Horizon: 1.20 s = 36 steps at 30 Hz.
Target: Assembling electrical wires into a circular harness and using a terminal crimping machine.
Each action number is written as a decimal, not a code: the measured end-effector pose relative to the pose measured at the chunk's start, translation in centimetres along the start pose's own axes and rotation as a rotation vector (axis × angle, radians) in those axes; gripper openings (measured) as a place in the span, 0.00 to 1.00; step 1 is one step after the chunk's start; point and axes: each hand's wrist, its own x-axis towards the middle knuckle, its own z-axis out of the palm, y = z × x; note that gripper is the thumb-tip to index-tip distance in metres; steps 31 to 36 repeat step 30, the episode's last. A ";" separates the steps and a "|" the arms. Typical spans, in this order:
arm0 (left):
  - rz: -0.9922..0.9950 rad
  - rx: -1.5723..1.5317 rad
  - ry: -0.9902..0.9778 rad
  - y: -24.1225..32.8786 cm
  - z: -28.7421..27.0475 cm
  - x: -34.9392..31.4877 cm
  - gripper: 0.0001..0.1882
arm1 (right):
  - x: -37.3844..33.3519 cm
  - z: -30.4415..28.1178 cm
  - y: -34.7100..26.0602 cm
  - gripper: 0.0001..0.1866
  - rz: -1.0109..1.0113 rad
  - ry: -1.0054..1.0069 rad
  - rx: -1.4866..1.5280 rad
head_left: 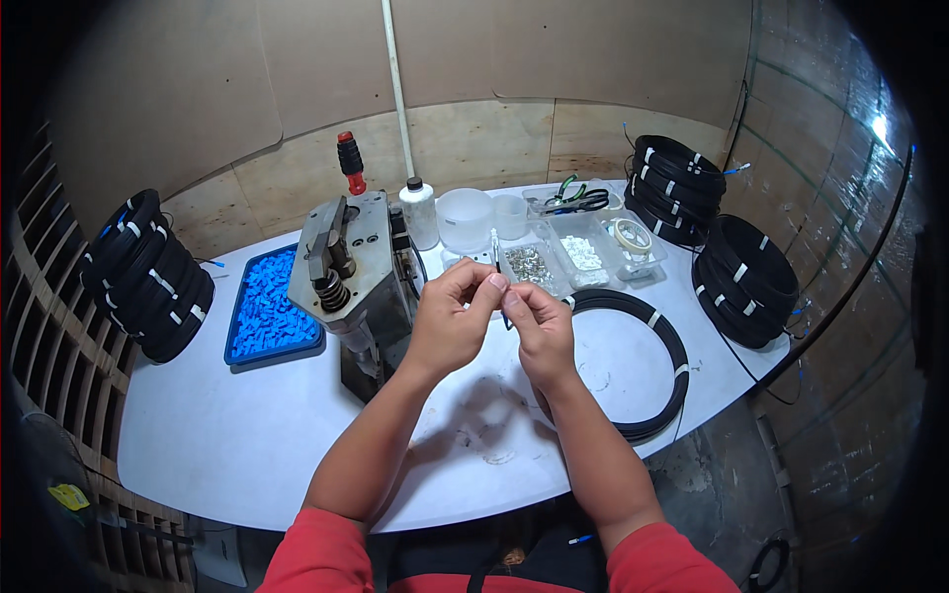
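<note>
My left hand and my right hand meet above the middle of the table, thumbs and fingertips pinched together. Between them is the end of a thin black cable, which points away from me. Its tip looks pale and is too small to make out. A short dark bit shows under the right fingers. Just to the right, a loose black cable coil with white ties lies flat, partly behind my right forearm. Beyond the fingers stands a clear tray of small metal parts.
On the left stand a metal press, a tray of blue connector pieces and stacked black coils. More coils stack at right. Behind are a white bottle, translucent tubs, white parts, a tape roll and scissors.
</note>
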 end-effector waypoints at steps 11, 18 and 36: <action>-0.201 -0.100 -0.037 -0.4 -0.2 0.1 0.13 | -0.6 0.4 0.3 0.09 0.026 0.112 -0.056; -0.233 -0.073 -0.011 0.0 0.0 0.1 0.13 | -0.7 0.3 0.6 0.10 0.019 0.154 -0.143; -0.258 0.055 0.012 0.6 -0.1 0.1 0.13 | -0.5 0.0 1.7 0.09 0.042 0.145 -0.091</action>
